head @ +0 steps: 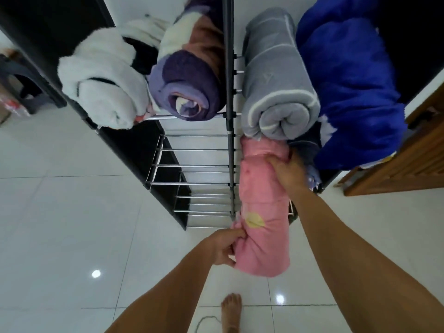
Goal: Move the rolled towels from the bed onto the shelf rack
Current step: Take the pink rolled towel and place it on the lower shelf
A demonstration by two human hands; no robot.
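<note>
A pink rolled towel (260, 210) with a yellow patch lies lengthwise on a lower tier of the metal shelf rack (192, 165), right of its centre post. My left hand (224, 246) grips the towel's near end. My right hand (284, 171) clutches its far part, just under a grey rolled towel (276, 78) on the top tier. Also on top sit a white rolled towel (101, 78), a purple patterned rolled towel (192, 68) and a blue rolled towel (348, 82). The bed is out of view.
Glossy white floor tiles (60, 224) surround the rack. A wooden door or cabinet (408, 164) stands at the right. A dark stool and clutter (21, 92) sit at the far left. My bare foot (230, 311) is near the bottom edge.
</note>
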